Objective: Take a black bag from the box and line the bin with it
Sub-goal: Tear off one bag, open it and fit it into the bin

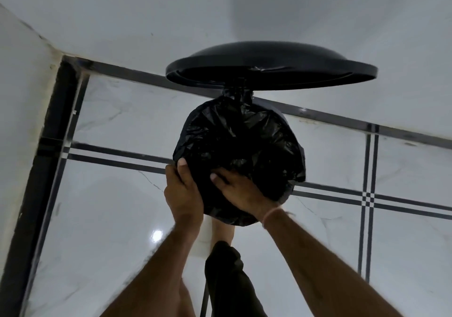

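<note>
- Looking at centre frame: black bag (241, 143) draped over the bin (275, 108) mouth, lid (269, 64) flipped up above.
- Yep. Left hand (183, 192) pinches its lower-left edge; right hand (241, 193) has fingers lost in folds, grip unclear.

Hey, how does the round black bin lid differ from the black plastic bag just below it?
The round black bin lid is smooth, rigid and glossy; the black plastic bag is crinkled and soft. The lid stands raised and untouched; the bag lies spread out below it, with the left hand gripping its edge and the right hand on its middle. Both are black.
</note>
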`<action>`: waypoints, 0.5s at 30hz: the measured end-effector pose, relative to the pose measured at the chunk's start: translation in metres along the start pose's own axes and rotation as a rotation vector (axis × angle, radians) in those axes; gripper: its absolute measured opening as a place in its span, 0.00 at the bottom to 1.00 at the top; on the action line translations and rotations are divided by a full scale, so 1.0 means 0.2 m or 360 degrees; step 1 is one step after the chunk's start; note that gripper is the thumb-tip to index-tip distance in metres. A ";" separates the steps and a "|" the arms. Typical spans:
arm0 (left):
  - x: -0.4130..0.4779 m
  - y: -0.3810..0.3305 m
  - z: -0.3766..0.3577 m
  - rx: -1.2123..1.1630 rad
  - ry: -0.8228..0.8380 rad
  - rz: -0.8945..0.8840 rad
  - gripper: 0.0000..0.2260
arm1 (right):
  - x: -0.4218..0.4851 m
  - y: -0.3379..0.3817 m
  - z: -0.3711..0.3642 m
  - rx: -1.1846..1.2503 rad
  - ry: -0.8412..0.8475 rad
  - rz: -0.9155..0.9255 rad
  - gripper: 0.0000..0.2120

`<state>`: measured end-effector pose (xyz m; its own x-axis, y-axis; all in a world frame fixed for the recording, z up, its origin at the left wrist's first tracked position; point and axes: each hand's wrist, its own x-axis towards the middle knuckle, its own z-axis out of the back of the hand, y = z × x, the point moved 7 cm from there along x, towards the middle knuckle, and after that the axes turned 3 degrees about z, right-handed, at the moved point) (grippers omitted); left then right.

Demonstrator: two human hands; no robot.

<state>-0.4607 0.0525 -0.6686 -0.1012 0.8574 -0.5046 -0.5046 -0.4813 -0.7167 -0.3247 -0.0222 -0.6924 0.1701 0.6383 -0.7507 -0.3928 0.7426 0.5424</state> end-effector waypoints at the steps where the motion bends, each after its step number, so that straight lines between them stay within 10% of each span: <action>1: 0.00 0.01 0.00 -0.0003 -0.0001 -0.0005 0.17 | 0.04 -0.03 0.00 0.0104 0.0037 -0.0096 0.22; 6: 0.01 0.02 -0.02 0.0000 0.0012 -0.0003 0.18 | 0.22 -0.09 0.00 0.0200 0.0127 -0.0236 0.25; 11: 0.00 0.01 0.00 0.0017 0.0035 -0.0020 0.19 | 0.08 0.05 0.16 0.0090 -0.0402 0.0241 0.13; 15: 0.00 -0.01 0.01 0.0090 0.0033 -0.0034 0.19 | 0.12 0.11 0.26 0.0144 -0.0364 0.0358 0.23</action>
<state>-0.4614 0.0526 -0.6668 -0.0724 0.8631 -0.4999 -0.5543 -0.4515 -0.6992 -0.2831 0.0200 -0.6780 0.2908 0.8096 -0.5098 -0.3637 0.5864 0.7238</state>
